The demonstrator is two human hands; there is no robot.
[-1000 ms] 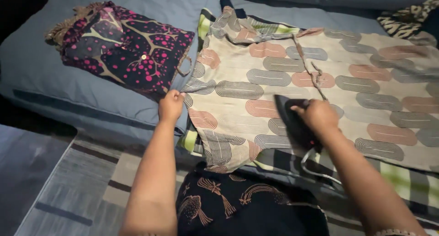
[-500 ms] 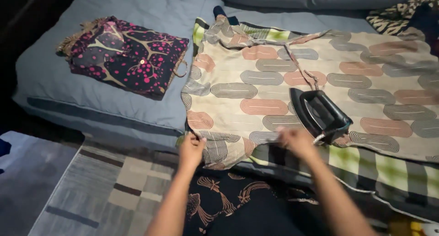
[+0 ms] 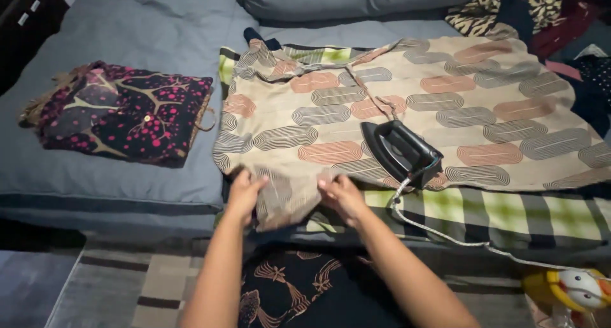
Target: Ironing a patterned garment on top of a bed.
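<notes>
The beige patterned garment [image 3: 407, 105] lies spread flat on the bed [image 3: 127, 10], over a green-and-black striped cloth [image 3: 496, 213]. It looks like thin, soft fabric: light, limp and quick to wrinkle or slide, so it is best taken by a hem or corner with both hands, as here. The left hand [image 3: 245, 191] and the right hand [image 3: 340, 193] are each closed on the garment's near edge, pinching up a fold between them; how many layers they hold is hard to tell in the dim light. The black iron [image 3: 401, 151] rests on the garment just right of the right hand, its cord [image 3: 445, 236] trailing off over the striped cloth. A folded dark garment with pink dots [image 3: 121, 111] sits well to the left of the beige one.

Half a second ago the hands were wider apart at the same edge and the fabric lay flat; now they have drawn closer and lifted it. The iron has stayed put.
</notes>
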